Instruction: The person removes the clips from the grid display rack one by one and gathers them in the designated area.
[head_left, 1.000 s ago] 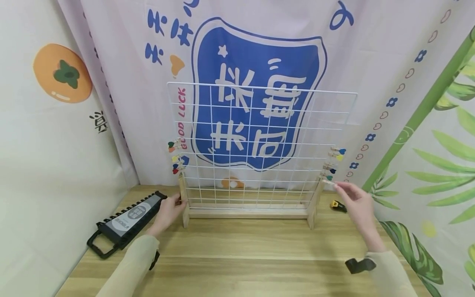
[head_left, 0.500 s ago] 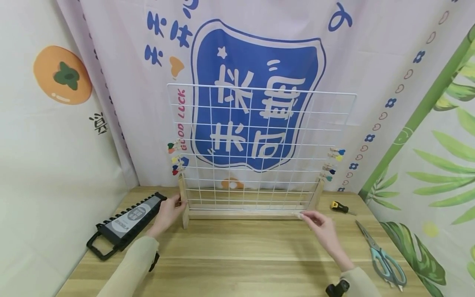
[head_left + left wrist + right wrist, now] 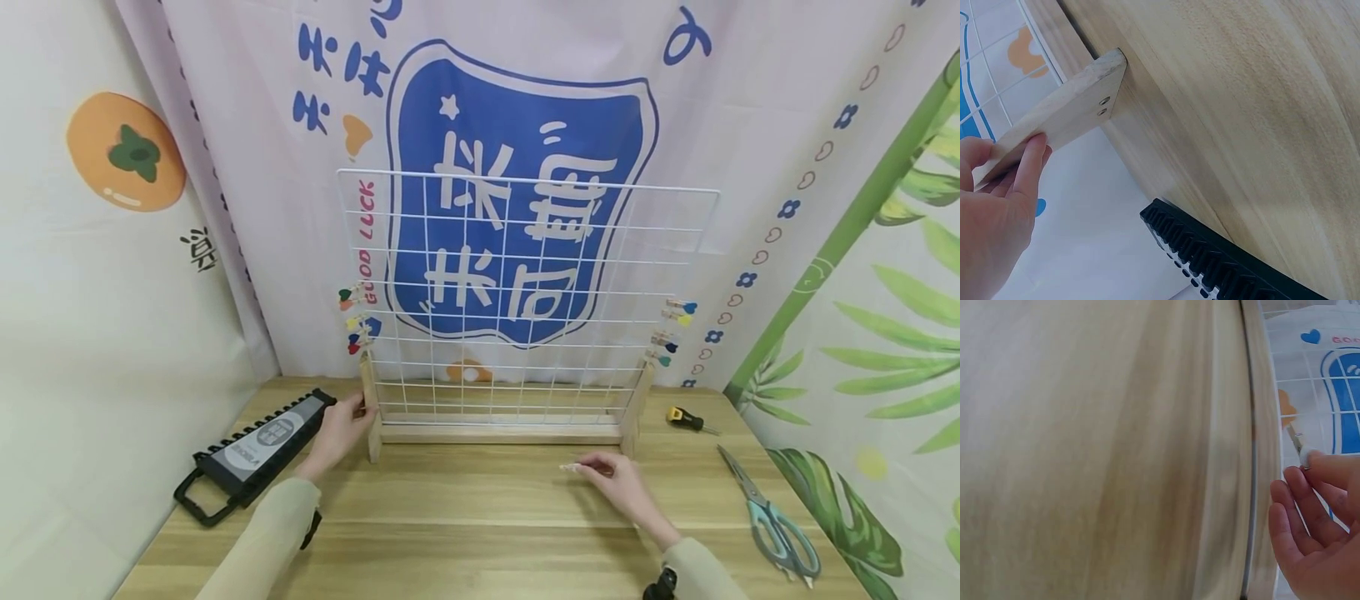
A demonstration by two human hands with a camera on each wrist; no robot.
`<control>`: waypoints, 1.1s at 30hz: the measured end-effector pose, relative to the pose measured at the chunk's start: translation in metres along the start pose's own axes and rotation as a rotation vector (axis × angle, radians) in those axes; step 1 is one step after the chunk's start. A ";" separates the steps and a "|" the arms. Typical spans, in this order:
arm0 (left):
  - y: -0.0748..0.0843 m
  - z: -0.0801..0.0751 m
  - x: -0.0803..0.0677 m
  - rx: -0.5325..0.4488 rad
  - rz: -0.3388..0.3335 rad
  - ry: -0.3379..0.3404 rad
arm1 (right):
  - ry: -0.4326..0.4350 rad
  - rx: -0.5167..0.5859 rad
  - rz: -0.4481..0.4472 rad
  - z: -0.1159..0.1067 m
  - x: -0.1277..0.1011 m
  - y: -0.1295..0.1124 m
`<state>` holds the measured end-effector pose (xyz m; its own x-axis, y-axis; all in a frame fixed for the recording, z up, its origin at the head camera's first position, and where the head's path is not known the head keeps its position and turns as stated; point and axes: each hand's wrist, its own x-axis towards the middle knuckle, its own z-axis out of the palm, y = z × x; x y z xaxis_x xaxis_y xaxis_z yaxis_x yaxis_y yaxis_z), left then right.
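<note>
Clothespin (image 3: pixel 576 467) (tiny, colour unclear) sits pinched in the right hand (image 3: pixel 618 486) at lower centre. Left hand (image 3: pixel 341 429) grips the grid stand's wooden upright (image 3: pixel 369 408); its palm is hidden.

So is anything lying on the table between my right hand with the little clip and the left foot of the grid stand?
Nothing visible: only bare table lies between the right hand, pinching the clip, and the stand's left foot, which the left hand holds.
</note>
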<state>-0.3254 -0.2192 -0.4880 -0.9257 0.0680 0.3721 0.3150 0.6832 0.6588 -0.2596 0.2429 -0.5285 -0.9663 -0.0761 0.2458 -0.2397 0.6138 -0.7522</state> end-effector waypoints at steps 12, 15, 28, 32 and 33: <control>0.000 0.000 0.000 0.000 -0.009 -0.004 | -0.047 -0.133 -0.105 0.010 0.001 0.006; 0.001 0.000 0.000 0.000 -0.005 -0.001 | -0.063 -0.158 -0.098 0.011 0.001 0.007; 0.003 0.000 -0.001 0.010 -0.021 -0.004 | -0.073 -0.208 -0.147 0.014 0.003 0.011; 0.003 0.000 -0.001 0.011 -0.025 -0.008 | -0.091 -0.183 -0.105 0.012 0.003 0.011; 0.003 0.000 -0.001 0.010 -0.025 -0.009 | -0.096 -0.173 -0.097 0.010 0.004 0.011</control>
<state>-0.3233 -0.2174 -0.4860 -0.9349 0.0573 0.3502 0.2900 0.6921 0.6609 -0.2666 0.2411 -0.5420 -0.9460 -0.2107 0.2462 -0.3202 0.7248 -0.6100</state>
